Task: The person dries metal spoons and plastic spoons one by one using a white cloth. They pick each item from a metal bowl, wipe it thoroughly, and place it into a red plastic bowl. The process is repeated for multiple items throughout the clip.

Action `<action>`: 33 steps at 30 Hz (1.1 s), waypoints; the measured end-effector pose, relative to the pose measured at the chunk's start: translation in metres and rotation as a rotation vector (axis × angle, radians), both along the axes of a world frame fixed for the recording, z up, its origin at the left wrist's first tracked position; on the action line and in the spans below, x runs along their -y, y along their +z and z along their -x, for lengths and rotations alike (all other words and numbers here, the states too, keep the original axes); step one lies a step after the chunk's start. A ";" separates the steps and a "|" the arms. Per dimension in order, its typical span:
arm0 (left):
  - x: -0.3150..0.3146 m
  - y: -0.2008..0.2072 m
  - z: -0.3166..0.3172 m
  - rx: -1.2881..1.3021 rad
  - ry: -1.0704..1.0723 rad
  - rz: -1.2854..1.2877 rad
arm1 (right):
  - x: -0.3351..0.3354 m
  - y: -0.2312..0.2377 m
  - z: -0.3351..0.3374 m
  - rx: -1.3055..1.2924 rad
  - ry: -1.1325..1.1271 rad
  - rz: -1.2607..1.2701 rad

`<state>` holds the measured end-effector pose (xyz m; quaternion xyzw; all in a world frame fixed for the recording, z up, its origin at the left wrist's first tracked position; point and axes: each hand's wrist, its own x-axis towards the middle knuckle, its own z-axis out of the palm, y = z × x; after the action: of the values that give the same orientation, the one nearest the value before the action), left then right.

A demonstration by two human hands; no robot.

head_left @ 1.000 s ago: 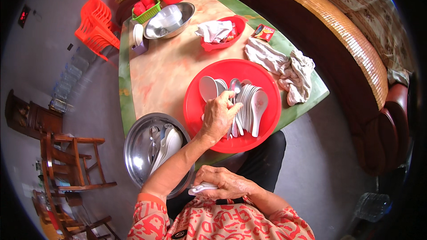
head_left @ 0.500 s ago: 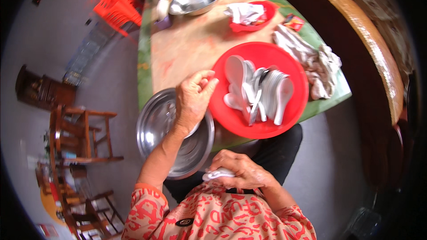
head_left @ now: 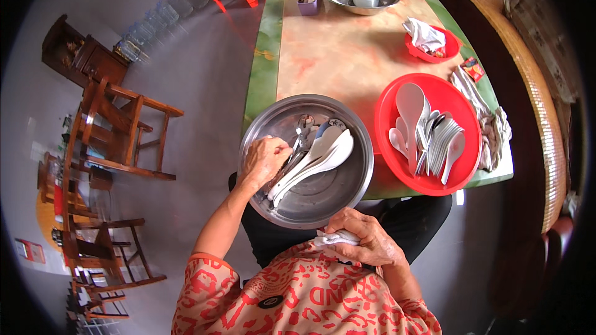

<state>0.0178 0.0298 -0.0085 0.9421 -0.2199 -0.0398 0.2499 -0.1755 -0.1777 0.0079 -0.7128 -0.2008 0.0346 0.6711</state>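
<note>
My left hand point(head_left: 266, 160) is inside a steel basin point(head_left: 257, 121), its fingers curled closed beside the handles of some metal spoons point(head_left: 304, 125). Whatever lies between those fingertips is hidden. Large white serving spoons point(head_left: 326, 160) rest in the basin just right of this hand. Close to my body, my right hand point(head_left: 371, 239) is closed around a bunched white cloth point(head_left: 336, 238). To the right, a red plastic basin point(head_left: 388, 158) holds several white spoons point(head_left: 442, 142), many nested in a row, and a big white rice paddle point(head_left: 410, 108).
Farther back on the table point(head_left: 347, 56) are a steel bowl point(head_left: 335, 1) with clear plastic containers, a small purple holder point(head_left: 307, 8), and a red basket point(head_left: 456, 43) with a white cloth. Crumpled rags point(head_left: 493, 139) lie along the right edge. Wooden chairs point(head_left: 133, 124) stand left.
My left hand has gone from above the gap between the basins down into the steel basin. My right hand keeps the cloth near my body. The view has shifted, showing more of the steel basin.
</note>
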 end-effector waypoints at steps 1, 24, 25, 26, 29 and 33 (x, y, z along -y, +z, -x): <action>0.001 0.000 0.000 -0.012 -0.005 -0.022 | -0.003 0.002 -0.002 -0.007 0.007 0.017; 0.016 0.020 0.012 -0.424 0.024 0.875 | -0.010 0.003 0.000 -0.313 -0.169 -0.481; 0.015 0.022 0.016 -0.428 0.002 0.943 | -0.011 0.009 0.000 -0.486 -0.219 -0.633; 0.012 0.023 0.019 -0.484 -0.022 0.966 | -0.011 0.012 -0.001 -0.522 -0.282 -0.697; 0.018 0.033 0.036 -0.794 0.019 1.053 | -0.016 0.013 -0.018 -0.471 -0.489 -0.880; 0.022 0.041 0.055 -1.001 0.008 1.140 | -0.007 0.007 -0.034 -0.401 -0.690 -0.878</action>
<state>-0.0375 0.0082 0.0327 0.5374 -0.0631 -0.3420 0.7682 -0.1411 -0.1707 0.0148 -0.3720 0.1780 -0.1379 0.9005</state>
